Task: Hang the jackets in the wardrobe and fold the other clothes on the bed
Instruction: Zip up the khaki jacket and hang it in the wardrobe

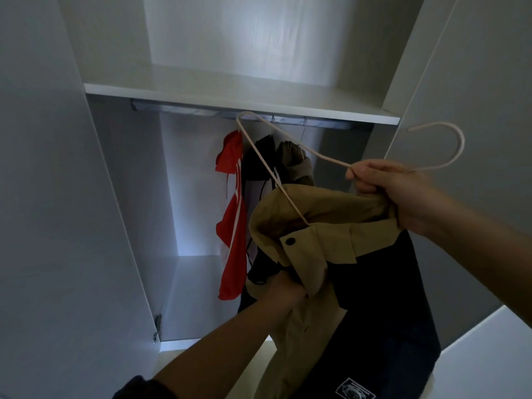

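A tan and navy jacket [331,254] hangs in front of the open wardrobe [244,93]. My right hand [385,188] grips the neck of a pale pink hanger [290,142] together with the jacket's collar, its hook curving up to the right. One hanger arm runs down inside the collar. My left hand [285,295] grips the tan front of the jacket lower down. On the wardrobe rail [201,110] hang a red and white garment [233,220], a dark one [259,159] and an olive one [296,159].
A white shelf sits above the rail, with a bare compartment over it. The wardrobe doors [43,197] stand open at both sides. A white surface [489,355] shows at the lower right. Free rail lies left of the red garment.
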`<state>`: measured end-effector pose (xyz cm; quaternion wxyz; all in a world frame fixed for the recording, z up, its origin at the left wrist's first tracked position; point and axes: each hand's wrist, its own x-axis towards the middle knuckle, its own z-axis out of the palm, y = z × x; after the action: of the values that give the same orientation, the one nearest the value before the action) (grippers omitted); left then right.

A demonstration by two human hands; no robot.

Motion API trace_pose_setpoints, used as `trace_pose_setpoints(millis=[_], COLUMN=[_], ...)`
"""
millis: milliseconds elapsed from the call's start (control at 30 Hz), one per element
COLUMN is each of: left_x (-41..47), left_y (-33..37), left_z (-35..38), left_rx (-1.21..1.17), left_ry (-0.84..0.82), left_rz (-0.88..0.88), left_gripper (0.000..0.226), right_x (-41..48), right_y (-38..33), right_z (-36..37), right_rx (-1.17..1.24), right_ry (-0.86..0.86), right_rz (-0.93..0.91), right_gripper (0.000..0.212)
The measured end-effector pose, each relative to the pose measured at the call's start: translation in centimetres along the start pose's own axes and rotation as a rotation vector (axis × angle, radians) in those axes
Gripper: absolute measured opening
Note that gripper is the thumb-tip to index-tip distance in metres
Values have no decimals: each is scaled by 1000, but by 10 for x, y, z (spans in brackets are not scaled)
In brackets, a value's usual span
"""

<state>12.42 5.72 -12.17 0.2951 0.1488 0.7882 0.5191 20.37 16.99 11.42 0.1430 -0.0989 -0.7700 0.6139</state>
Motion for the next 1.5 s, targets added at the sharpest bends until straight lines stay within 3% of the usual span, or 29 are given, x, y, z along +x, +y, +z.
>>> trace_pose_setpoints(millis=[67, 167, 267, 367, 433, 533, 600, 767, 900, 1100, 1233, 1400, 1500], left_x=[-1, -2, -16, -25, -29, -33, -29, -25, -29, -24, -20, -20, -19], left_y=[0, 1, 1, -16, -28, -28, -23, 3, 13, 5, -14, -26, -29], left_z=[-2, -7, -17, -19, -17, -7, 1, 8, 9, 10, 16, 19, 17], left_rx=[-13, -42, -138, -381, -392, -407, -402, -308, -239, 13, 51, 173, 260], left_ry=[10, -10, -151, -305, -349, -424, -384, -373, -352, -198, -179, -343, -277], left_rz=[7, 188, 308, 292, 306, 294, 213, 128, 216, 428, 384, 246, 251], left_gripper=[38, 29, 30, 21, 35, 33, 33, 24, 15, 23, 28, 29, 28], right_x=[-2, -3, -2, -1, 0, 2, 3, 4, 5, 4, 6, 9, 10], right_y=[-3, -6, -8, -10, -11, -12, -12, -17, -18, -19, -15, -10, -9], right_z=[-5, -13, -18, -19, -17, -11, -8, -7, -11, -24, -31, -30, -29], right_rx=[-4, -2, 9, 22, 24, 0, -5, 22, 37, 40, 7, 45, -16], right_ry=[10, 27, 27, 24, 15, 11, 12, -2, -16, 39, 77, 55, 58], right_rz=[2, -6, -8, -13, -15, -2, -3, -2, -15, -4, 24, 20, 20], right_gripper=[26, 26, 25, 25, 24, 25, 25, 24, 23, 23, 25, 25, 25])
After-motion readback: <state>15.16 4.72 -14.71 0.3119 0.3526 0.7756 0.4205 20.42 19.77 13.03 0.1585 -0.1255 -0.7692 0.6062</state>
